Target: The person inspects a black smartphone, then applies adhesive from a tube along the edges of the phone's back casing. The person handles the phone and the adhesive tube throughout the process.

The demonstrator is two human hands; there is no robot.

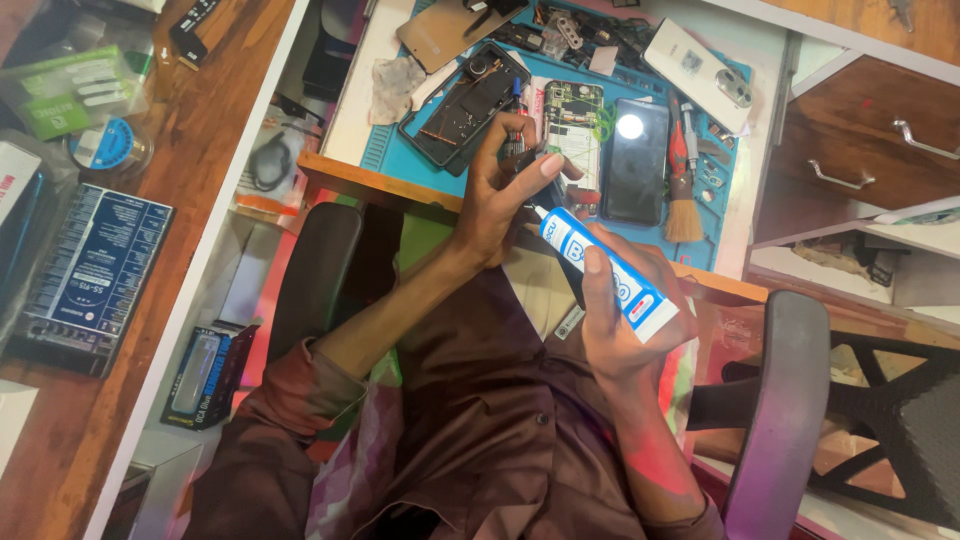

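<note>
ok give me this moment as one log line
right hand: holds blue-and-white glue tube | left hand: pinching tube nozzle end | behind: opened phone on blue mat | brush on mat

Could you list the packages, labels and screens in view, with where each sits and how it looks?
Tube: white and blue, held in the right hand.
Dark box: left counter, flat, navy with pale print.
Blister pack: lower left, black.
Green-labelled bag: top left, clear.
Phone screen: blue mat, black, glossy.
</note>
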